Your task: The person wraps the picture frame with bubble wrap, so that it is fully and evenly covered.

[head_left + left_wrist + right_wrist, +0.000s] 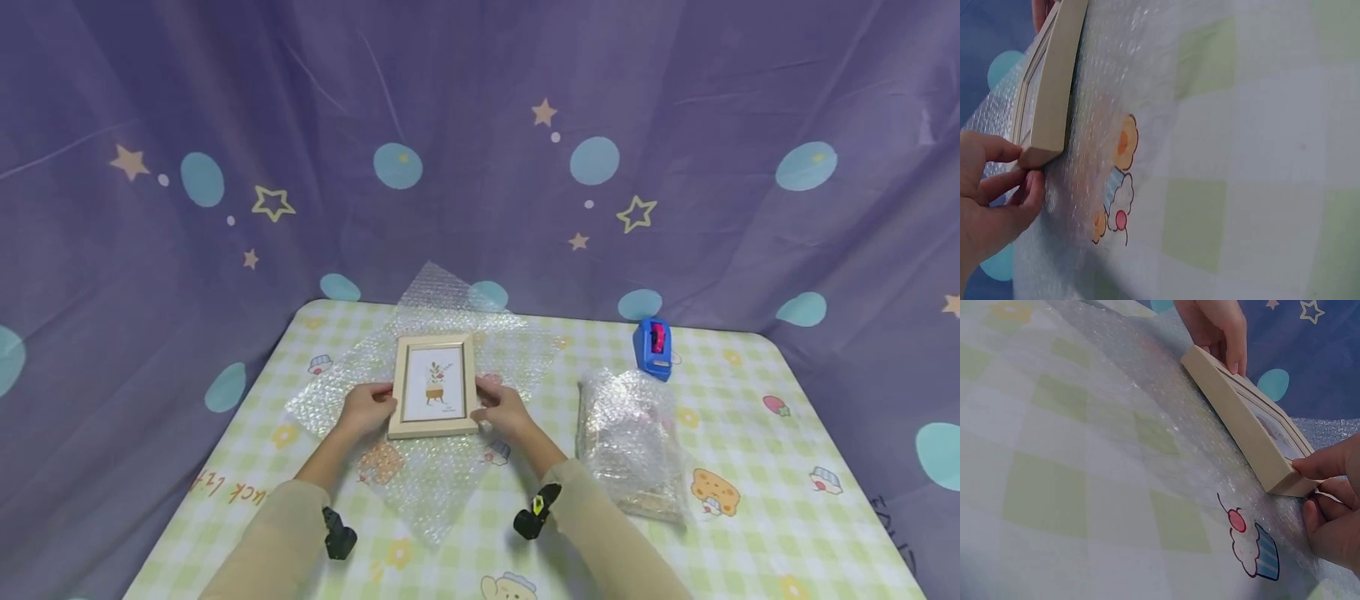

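A light wooden picture frame [471, 379] with a plant picture lies face up over a sheet of bubble wrap [431, 492] spread cornerwise on the table. My left hand [367, 410] grips the frame's left side, and my right hand [504, 408] grips its right side. In the left wrist view, thumb and fingers of the left hand [997, 187] pinch a lower corner of the frame [1054, 106]. The right wrist view shows the right hand [1335, 500] pinching the opposite lower corner of the frame [1235, 425], close over the bubble wrap [1166, 419].
To the right lies a bubble-wrapped package [630, 442]. Behind it stands a blue tape dispenser [652, 350] with a pink roll. A green checked cloth [765, 517] covers the table, and a purple curtain [480, 83] hangs behind the far edge.
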Demonstrator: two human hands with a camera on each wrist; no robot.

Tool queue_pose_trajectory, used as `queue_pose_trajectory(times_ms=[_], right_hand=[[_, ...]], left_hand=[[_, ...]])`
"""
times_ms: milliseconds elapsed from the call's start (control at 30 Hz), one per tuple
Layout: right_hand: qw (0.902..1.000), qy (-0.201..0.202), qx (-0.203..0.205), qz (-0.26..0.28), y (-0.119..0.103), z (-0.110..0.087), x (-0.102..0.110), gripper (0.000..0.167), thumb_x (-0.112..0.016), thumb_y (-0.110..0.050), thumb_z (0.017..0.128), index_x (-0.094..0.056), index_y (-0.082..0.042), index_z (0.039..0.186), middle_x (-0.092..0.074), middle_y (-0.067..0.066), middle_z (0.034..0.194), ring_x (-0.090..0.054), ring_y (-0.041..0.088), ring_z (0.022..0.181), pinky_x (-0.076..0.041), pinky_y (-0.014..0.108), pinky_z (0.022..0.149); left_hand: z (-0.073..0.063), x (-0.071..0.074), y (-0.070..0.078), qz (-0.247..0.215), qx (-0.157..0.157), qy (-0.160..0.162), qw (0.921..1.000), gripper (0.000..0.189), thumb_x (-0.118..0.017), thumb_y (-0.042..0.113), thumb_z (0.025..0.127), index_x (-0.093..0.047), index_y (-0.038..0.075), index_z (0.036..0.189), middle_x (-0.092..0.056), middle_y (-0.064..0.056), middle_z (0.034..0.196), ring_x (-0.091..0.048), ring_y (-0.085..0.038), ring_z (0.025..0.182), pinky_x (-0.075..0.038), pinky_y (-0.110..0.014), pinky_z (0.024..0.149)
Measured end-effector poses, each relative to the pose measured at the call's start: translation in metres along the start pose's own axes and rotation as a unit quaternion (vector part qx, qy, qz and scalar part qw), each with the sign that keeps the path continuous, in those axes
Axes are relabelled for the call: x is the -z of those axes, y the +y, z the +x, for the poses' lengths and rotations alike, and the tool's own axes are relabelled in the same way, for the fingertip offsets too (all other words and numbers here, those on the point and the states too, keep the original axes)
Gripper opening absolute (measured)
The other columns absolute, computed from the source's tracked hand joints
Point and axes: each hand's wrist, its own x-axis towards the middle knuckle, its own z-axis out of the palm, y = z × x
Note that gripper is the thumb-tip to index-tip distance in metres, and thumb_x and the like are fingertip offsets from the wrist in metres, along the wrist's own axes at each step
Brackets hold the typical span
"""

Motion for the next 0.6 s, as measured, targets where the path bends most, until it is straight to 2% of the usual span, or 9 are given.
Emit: queue_pose_trajectory(times_ms=[100, 167, 367, 600], right_hand=[[1.0000, 0.002, -0.003, 0.004, 0.000, 0.002, 0.001, 0.074, -0.068, 0.011, 0.070, -0.048, -0.006, 0.139, -0.048, 0.014, 0.147, -0.050, 0.033, 0.131, -0.042, 0.039, 0.112], [1.0000, 0.002, -0.005, 0.005, 0.000, 0.002, 0.001, 0.074, -0.068, 0.011, 0.070, -0.049, -0.006, 0.139, -0.048, 0.014, 0.146, -0.051, 0.033, 0.131, -0.042, 0.039, 0.112], [1.0000, 0.000, -0.008, -0.004, -0.002, 0.001, 0.003, 0.073, -0.069, 0.010, 0.071, -0.049, -0.007, 0.139, -0.047, 0.014, 0.147, -0.051, 0.033, 0.130, -0.043, 0.038, 0.111], [0.9994, -0.006, -0.017, -0.029, -0.004, 0.002, 0.003, 0.071, -0.071, 0.007, 0.073, -0.049, -0.009, 0.139, -0.046, 0.013, 0.149, -0.052, 0.032, 0.130, -0.045, 0.036, 0.109]], left_hand=[[-0.002, 0.000, 0.005, 0.036, -0.020, 0.015, 0.9990, 0.043, -0.057, 0.010, 0.082, -0.061, -0.006, 0.122, -0.072, -0.020, 0.102, -0.067, -0.029, 0.095, -0.056, -0.036, 0.085], [-0.003, 0.000, 0.004, 0.042, -0.024, 0.017, 0.9987, 0.043, -0.057, 0.011, 0.083, -0.062, -0.005, 0.122, -0.072, -0.019, 0.101, -0.067, -0.030, 0.095, -0.056, -0.038, 0.087], [0.001, 0.004, -0.004, 0.005, -0.007, -0.004, 1.0000, 0.040, -0.063, 0.014, 0.087, -0.062, -0.001, 0.124, -0.071, -0.018, 0.110, -0.067, -0.030, 0.103, -0.055, -0.038, 0.092], [0.002, 0.010, -0.008, -0.009, -0.002, -0.031, 0.9995, 0.042, -0.066, 0.017, 0.088, -0.061, -0.001, 0.126, -0.071, -0.018, 0.113, -0.068, -0.028, 0.103, -0.057, -0.031, 0.089]])
